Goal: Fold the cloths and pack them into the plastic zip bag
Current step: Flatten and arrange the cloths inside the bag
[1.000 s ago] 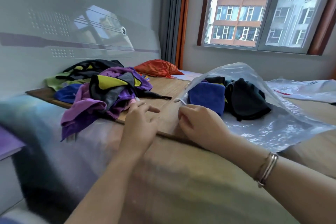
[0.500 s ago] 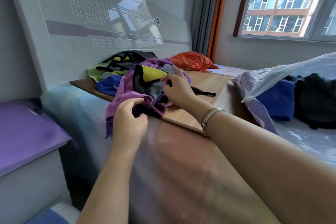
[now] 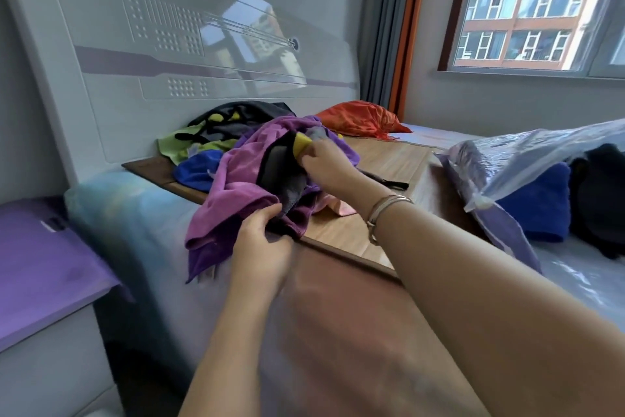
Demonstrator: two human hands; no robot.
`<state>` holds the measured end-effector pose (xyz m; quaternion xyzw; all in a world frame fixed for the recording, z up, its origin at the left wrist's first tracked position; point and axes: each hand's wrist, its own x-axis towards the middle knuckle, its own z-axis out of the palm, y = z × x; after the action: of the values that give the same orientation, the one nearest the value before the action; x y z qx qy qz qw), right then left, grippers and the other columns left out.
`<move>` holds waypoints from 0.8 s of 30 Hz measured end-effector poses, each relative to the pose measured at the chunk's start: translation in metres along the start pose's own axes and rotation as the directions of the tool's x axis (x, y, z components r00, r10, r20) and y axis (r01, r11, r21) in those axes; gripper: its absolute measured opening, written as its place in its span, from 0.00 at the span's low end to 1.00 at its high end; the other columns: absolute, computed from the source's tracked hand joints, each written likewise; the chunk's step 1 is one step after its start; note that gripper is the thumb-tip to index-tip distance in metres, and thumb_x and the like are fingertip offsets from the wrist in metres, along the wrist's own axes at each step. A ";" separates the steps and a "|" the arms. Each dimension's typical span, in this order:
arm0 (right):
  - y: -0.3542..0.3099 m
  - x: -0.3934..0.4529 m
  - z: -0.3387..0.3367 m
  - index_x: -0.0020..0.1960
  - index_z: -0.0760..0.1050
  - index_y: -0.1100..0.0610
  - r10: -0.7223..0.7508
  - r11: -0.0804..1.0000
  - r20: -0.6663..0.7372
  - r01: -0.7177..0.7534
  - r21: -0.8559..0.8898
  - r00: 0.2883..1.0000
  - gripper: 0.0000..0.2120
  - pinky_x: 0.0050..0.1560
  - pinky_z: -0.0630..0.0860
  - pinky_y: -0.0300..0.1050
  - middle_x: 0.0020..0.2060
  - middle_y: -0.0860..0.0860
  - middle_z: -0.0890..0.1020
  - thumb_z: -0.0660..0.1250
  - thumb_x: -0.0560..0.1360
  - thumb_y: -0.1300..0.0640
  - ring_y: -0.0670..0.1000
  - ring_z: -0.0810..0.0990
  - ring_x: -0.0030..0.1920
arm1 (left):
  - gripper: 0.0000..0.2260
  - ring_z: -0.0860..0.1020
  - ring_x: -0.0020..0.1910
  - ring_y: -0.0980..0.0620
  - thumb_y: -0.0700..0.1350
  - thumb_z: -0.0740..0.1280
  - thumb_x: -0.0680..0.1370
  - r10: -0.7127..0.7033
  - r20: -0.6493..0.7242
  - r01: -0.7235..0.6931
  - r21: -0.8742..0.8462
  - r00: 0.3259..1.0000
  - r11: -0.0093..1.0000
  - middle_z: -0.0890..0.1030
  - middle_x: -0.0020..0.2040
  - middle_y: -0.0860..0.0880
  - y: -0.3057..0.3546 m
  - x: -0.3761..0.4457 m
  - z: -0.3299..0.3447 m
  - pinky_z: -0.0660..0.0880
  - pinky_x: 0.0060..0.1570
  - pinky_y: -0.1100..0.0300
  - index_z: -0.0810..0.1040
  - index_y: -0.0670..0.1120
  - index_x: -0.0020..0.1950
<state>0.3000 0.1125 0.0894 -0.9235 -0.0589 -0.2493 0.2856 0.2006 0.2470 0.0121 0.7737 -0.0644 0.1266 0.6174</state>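
At about 9 o'clock the left hand (image 3: 262, 247) grips the low edge of a soft purple cloth (image 3: 243, 176) heaped on the flat brown wooden board (image 3: 382, 163) on the bed. Up at 12 o'clock the right hand (image 3: 326, 163) pinches a grey and yellow cloth (image 3: 304, 142). Over at 3 o'clock lies the clear plastic zip bag (image 3: 527, 159), with a folded blue cloth (image 3: 537, 200) inside.
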 end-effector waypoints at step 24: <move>-0.014 -0.326 -0.245 0.55 0.71 0.52 0.430 0.715 -0.208 -0.191 0.673 0.878 0.14 0.48 0.79 0.48 0.54 0.55 0.78 0.68 0.74 0.64 0.51 0.80 0.49 | 0.12 0.83 0.49 0.53 0.42 0.67 0.76 0.215 0.388 0.113 -0.668 0.896 0.735 0.85 0.51 0.48 0.131 -0.178 0.037 0.79 0.38 0.59 0.79 0.44 0.60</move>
<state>-0.0914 -0.0014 0.1095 -0.7089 0.0711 -0.3219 0.6235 0.0008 0.1705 0.0784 0.5019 -0.2657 -0.0666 0.8204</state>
